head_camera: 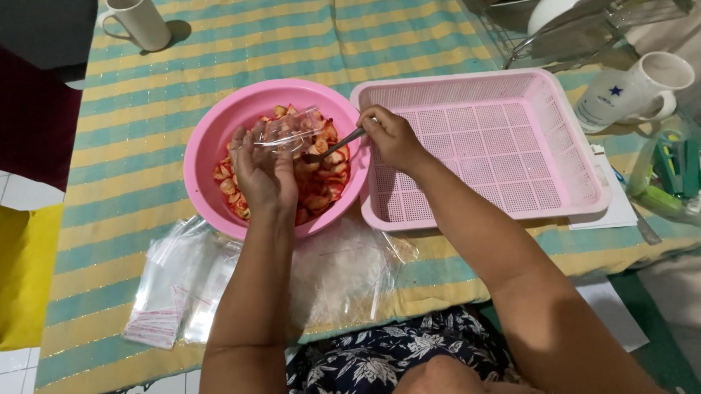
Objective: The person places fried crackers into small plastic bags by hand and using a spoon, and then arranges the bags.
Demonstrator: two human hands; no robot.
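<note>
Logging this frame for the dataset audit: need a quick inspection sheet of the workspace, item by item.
Surface: table under a striped green and yellow cloth.
Job's things: pink bowl of red-coated snack pieces; small clear plastic bag held over it; spoon dipped in the bowl.
Clutter: empty pink perforated tray touching the bowl on the right; pile of clear bags at the near edge; two white mugs; wire dish rack; container of small items.
Hands: left hand holds the bag; right hand holds the spoon.
Cables: nothing seen.
Surroundings: white tiled floor, yellow object at left.
</note>
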